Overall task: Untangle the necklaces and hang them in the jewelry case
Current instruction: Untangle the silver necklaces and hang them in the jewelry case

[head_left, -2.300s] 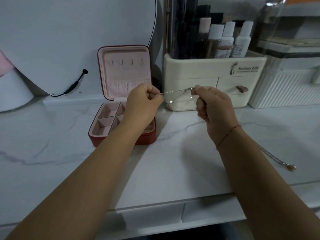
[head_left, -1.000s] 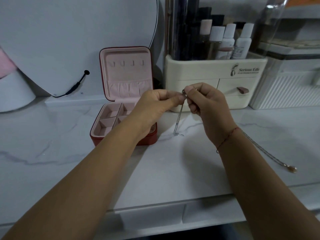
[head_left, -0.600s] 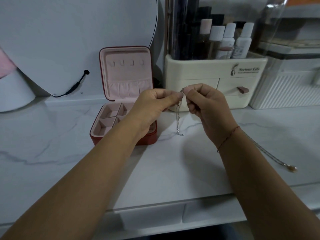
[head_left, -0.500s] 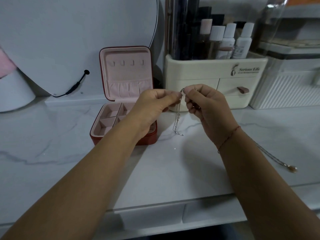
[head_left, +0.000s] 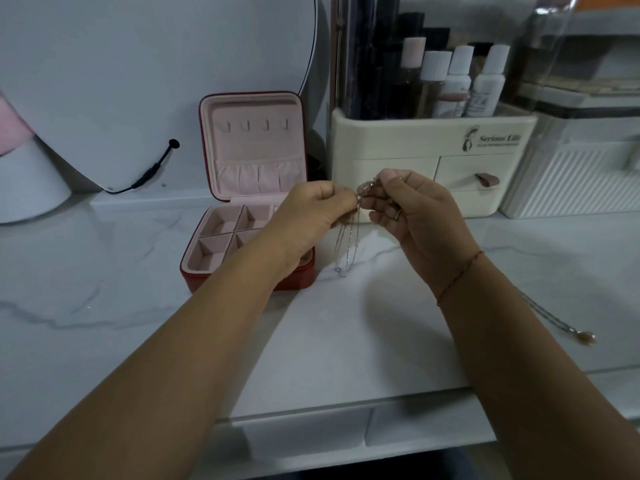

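near right, on counter [head_left: 329,341]: pendant necklace [head_left: 561,323] lying flat | mid: pinching thin chain [head_left: 348,244] between curled fingertips of left hand [head_left: 311,216] and right hand [head_left: 415,216], loops hanging below (just right of the case) | far: jewelry case [head_left: 252,150] open, lid upright

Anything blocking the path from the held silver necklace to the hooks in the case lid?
Nothing visible. The left hand and right hand pinch the silver necklace just right of the open jewelry case. Its four lid hooks are bare and unobstructed. The left hand overlaps only the tray.
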`<act>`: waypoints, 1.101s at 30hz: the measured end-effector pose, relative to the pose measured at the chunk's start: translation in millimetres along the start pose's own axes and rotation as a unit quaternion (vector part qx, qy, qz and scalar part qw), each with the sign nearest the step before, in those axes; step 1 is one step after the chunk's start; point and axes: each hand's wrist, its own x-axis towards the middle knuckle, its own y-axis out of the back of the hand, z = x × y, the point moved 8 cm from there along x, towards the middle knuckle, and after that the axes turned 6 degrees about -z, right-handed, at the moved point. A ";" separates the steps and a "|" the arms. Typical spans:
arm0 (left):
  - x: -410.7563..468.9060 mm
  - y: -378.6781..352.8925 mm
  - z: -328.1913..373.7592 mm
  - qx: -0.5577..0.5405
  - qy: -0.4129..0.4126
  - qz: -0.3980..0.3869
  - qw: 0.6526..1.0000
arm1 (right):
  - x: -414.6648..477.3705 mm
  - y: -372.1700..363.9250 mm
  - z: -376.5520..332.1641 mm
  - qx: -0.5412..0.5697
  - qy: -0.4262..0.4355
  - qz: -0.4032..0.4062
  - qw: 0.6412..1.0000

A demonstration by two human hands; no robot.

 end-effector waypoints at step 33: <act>4.3 12.7 -4.4 -0.206 0.029 -0.001 0.978 | -2.4 43.3 3.3 -0.016 -0.002 0.183 0.983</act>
